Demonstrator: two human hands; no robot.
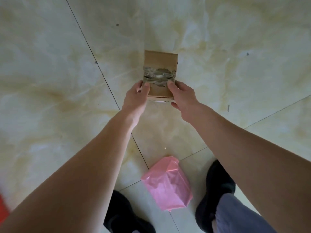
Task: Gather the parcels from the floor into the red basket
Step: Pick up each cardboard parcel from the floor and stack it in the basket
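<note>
A brown cardboard parcel [160, 64] with a band of crinkled clear tape across it is in the middle of the view, over the tiled floor. My left hand [137, 96] grips its near left edge, thumb on top. My right hand [182, 96] grips its near right edge, thumb on top as well. A pink plastic-wrapped parcel [168, 182] lies on the floor between my feet. A sliver of red [3, 206] shows at the lower left edge; it may be the basket, and most of it is out of frame.
Glossy cream marble-look floor tiles [58, 73] with dark grout lines fill the view. My two black shoes [121, 214] [215, 190] stand on either side of the pink parcel, with a grey trouser leg above the right one.
</note>
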